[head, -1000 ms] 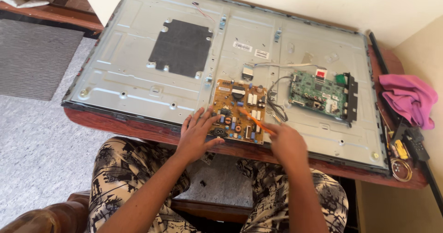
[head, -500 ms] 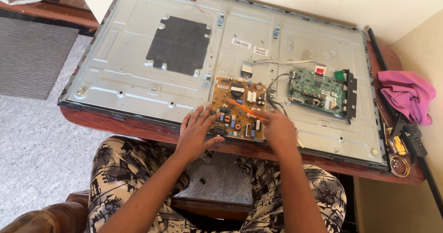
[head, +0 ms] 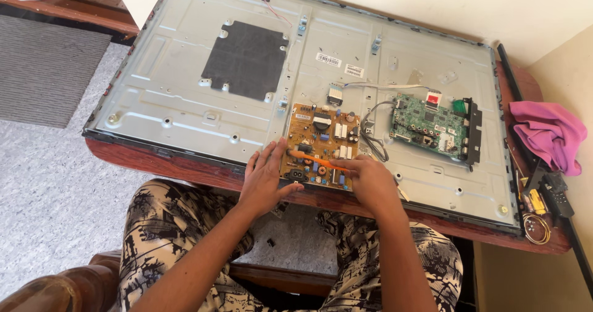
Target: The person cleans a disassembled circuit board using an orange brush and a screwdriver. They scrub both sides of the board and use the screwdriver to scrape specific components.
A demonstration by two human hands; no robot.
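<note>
Both hands have stayed on the brown circuit board (head: 321,145) since a second ago; only the head view has drifted a little, so the panel sits slightly lower in the picture. The left hand (head: 265,179) lies flat with fingers spread apart, resting on the left edge of that board and on the metal beside it, gripping nothing. The right hand (head: 367,179) is closed around an orange tool (head: 312,159), a thin stick whose tip points left across the lower part of the board, near the left hand's fingertips.

The brown circuit board is mounted on the grey metal back of a large flat screen (head: 185,89), near its front edge, just above the person's lap. To its right, well apart, is a green circuit board (head: 426,126), joined to it by a bundle of wires (head: 370,142). A dark square patch (head: 247,59) sits further back on the metal.

The screen lies face down on a reddish wooden bench (head: 160,164). At the bench's right end a pink cloth (head: 546,133) is bunched up, with small tools (head: 543,198) just below it.
</note>
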